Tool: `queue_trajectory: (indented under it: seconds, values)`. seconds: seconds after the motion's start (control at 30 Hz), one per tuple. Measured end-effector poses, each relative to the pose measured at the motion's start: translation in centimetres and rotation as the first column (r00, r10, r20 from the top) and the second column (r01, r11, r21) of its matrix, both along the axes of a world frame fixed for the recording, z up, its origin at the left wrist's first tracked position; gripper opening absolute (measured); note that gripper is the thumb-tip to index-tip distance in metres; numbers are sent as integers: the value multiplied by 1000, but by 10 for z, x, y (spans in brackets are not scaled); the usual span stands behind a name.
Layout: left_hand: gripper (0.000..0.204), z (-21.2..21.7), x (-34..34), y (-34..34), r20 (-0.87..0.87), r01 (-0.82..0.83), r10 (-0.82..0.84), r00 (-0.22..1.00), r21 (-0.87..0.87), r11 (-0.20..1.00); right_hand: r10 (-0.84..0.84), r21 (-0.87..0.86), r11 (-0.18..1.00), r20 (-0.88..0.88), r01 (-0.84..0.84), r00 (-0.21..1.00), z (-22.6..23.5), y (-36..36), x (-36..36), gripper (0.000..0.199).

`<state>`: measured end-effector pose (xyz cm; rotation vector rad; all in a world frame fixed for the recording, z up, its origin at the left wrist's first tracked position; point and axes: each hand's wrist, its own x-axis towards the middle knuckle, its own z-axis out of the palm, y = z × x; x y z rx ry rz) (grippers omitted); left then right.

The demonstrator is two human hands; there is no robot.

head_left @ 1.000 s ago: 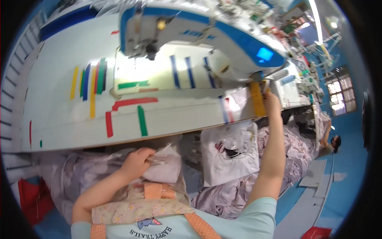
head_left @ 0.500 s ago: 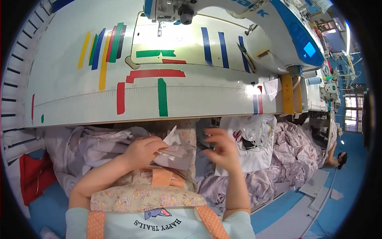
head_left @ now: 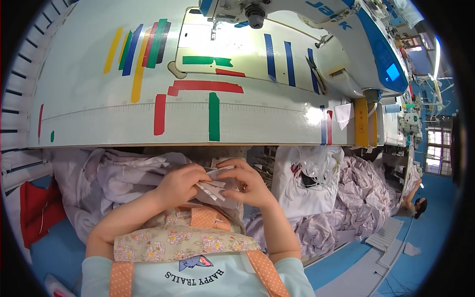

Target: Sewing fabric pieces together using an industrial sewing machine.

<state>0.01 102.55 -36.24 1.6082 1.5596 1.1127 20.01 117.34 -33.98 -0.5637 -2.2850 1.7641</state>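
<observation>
My left hand point(head_left: 184, 185) is closed over a small stack of pale fabric pieces point(head_left: 212, 190), held above my lap. Narrow folded ends stick out past its fingertips. At the stack's other side is my right hand point(head_left: 249, 184), its thumb and fingers apart and curved about the pieces. The fingertips seem to touch the cloth; a firm grip does not show. Underneath lies a patterned floral apron point(head_left: 183, 245) with orange dotted straps. A heap of pale lilac cloth point(head_left: 126, 178) lies left of my left hand.
Ahead stands a white sewing table point(head_left: 99, 123) with coloured tape strips and a sewing machine point(head_left: 341, 39). Scissors point(head_left: 315, 74) lie by the machine. Right of me are a white bag point(head_left: 302, 190) and piled crumpled fabric point(head_left: 363, 193). Farther right, another person point(head_left: 413, 205) is visible.
My right hand has moved left from open space to the fabric pieces. My left hand still holds them. The table appears slightly shifted right and up in the view.
</observation>
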Motion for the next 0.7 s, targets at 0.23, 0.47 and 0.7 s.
queue_trajectory:
  seconds: [0.23,0.47,0.7]
  values:
    - [26,1,1,1,-42,9,-9,999,-19,1000,-179,136,976,78,168,981,-10,-16,-6,20]
    - [21,-1,2,3,-83,5,-5,997,-8,1000,-280,166,946,-24,280,960,-13,-15,1,15]
    - [18,-2,-3,11,-117,138,-129,985,71,988,-221,174,960,-21,221,975,-5,-10,3,15]
